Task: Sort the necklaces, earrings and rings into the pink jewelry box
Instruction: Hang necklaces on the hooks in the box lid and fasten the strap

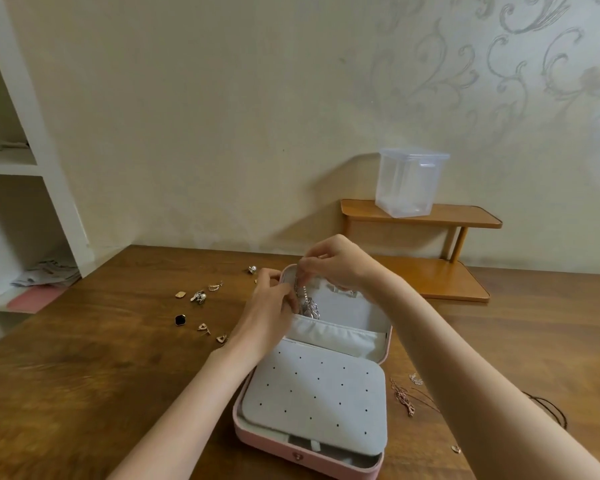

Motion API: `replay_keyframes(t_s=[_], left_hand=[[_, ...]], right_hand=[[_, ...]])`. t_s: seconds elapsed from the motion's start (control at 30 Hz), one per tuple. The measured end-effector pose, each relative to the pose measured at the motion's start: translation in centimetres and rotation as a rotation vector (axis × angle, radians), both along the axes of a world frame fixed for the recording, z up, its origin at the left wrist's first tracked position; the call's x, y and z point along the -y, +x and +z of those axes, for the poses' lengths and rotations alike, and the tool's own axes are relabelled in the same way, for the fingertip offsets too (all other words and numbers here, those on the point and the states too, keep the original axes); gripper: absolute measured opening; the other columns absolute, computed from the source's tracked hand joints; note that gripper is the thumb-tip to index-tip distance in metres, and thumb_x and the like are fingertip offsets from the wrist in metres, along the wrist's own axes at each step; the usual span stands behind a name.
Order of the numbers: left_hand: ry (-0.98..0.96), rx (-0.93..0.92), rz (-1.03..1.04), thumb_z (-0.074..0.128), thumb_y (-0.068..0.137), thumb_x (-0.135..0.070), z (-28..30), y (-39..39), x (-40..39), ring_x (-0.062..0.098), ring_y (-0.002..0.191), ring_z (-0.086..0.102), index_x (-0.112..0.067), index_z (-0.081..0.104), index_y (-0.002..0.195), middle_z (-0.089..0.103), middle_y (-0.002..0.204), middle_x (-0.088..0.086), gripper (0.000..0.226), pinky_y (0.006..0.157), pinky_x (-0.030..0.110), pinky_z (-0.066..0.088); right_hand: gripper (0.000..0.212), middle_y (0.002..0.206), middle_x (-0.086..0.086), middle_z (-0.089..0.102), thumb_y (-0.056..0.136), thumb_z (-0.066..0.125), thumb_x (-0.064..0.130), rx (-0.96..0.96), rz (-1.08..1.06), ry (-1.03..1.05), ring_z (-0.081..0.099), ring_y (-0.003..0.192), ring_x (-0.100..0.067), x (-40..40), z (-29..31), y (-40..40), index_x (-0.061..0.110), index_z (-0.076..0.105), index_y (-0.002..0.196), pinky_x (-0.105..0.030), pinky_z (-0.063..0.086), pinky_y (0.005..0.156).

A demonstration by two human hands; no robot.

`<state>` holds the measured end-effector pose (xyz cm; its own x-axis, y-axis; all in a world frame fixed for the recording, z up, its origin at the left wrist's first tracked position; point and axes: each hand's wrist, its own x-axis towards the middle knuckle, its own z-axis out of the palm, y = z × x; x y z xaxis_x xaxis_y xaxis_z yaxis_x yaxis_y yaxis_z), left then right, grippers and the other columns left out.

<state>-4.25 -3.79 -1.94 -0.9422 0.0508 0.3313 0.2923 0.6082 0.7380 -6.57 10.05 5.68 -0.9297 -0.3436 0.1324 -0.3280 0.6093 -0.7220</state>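
Jewelry box (384, 344), pink outside and soft grey inside, lay open on the wooden table (84, 375), and it was the biggest thing to do with the job. Its lid stood up at the far side, with a grey pocket (340, 332) across it. Nearer the person lay a flat grey pad (312, 400) dotted with little holes, which looked made for earrings.

Both hands were up at the lid. The left hand (269, 311) had its fingers curled at the lid's left edge, pinching the silver necklace (307, 304). The right hand (336, 263) pinched the top of the same chain, near the lid's upper edge. The chain hung down, and its bunched end sat just above the pocket.

A chain like that is probably light, floppy and slippery, and it tangles fast. It seemed best to hold it by the clasp end with fingertips and let the rest hang straight, not grab it in a heap.

On the right of the box lay a rose gold necklace (404, 398) in a thin, loose line, and it would likely knot too.

On the left lay the small earrings (198, 296), a black stud (180, 320) and some gold triangle ones (204, 328). These looked hard and tiny, easy to drop, so a careful pinch should suit them.
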Motion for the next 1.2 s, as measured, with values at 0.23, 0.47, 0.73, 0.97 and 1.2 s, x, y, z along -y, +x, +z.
replay_keyframes(t_s=[0.23, 0.47, 0.73, 0.97, 1.2], left_hand=[[0.355, 0.100, 0.165, 0.077, 0.073, -0.024, 0.2, 0.6, -0.8, 0.014, 0.081, 0.055, -0.015, 0.042, 0.092, 0.056, 0.094, 0.003, 0.041, 0.061, 0.015, 0.045], [0.410, 0.120, 0.194, 0.075, 0.076, -0.017, 0.2, 0.3, -1.9, 0.018, 0.092, 0.053, -0.011, 0.036, 0.121, 0.052, 0.108, 0.005, 0.059, 0.063, 0.015, 0.043], [0.485, 0.235, 0.039, 0.062, 0.084, -0.002, 0.8, 0.8, -0.6, 0.014, 0.096, 0.051, -0.015, 0.041, 0.125, 0.052, 0.110, 0.004, 0.048, 0.073, 0.023, 0.048], [0.721, 0.335, -0.079, 0.049, 0.082, 0.015, 0.0, 0.8, 0.5, 0.016, 0.104, 0.056, -0.020, 0.048, 0.126, 0.059, 0.114, 0.000, 0.057, 0.075, 0.030, 0.053], [0.954, 0.431, -0.185, 0.032, 0.080, 0.012, 0.2, 0.8, 1.2, 0.022, 0.090, 0.059, -0.009, 0.055, 0.121, 0.062, 0.107, 0.018, 0.052, 0.063, 0.026, 0.051]], right_hand=[[0.027, 0.086, -0.013, 0.070, 0.092, 0.050, 0.023, -0.031, 0.043, 0.086, 0.042, 0.042, -0.006, 1.4, -0.2, 0.1, 0.007, 0.073, 0.091, -0.020, 0.030, 0.044], [0.025, 0.096, -0.010, 0.070, 0.095, 0.048, 0.015, -0.020, 0.090, 0.076, 0.046, 0.040, 0.001, 0.7, -0.2, 1.1, 0.001, 0.068, 0.100, -0.009, 0.031, 0.038], [0.024, 0.068, 0.001, 0.062, 0.092, 0.051, 0.014, -0.086, 0.065, 0.212, 0.036, 0.048, -0.008, 0.2, -2.2, 1.4, 0.004, 0.072, 0.089, -0.013, 0.026, 0.041], [0.025, 0.076, -0.001, 0.056, 0.095, 0.048, 0.016, -0.010, 0.047, 0.215, 0.039, 0.053, -0.006, 0.9, -3.1, 1.4, 0.001, 0.067, 0.099, -0.010, 0.030, 0.042], [0.025, 0.086, -0.005, 0.059, 0.095, 0.047, 0.020, 0.103, 0.071, 0.311, 0.045, 0.058, -0.010, 1.7, -3.6, 1.2, 0.007, 0.067, 0.102, -0.019, 0.035, 0.049]])
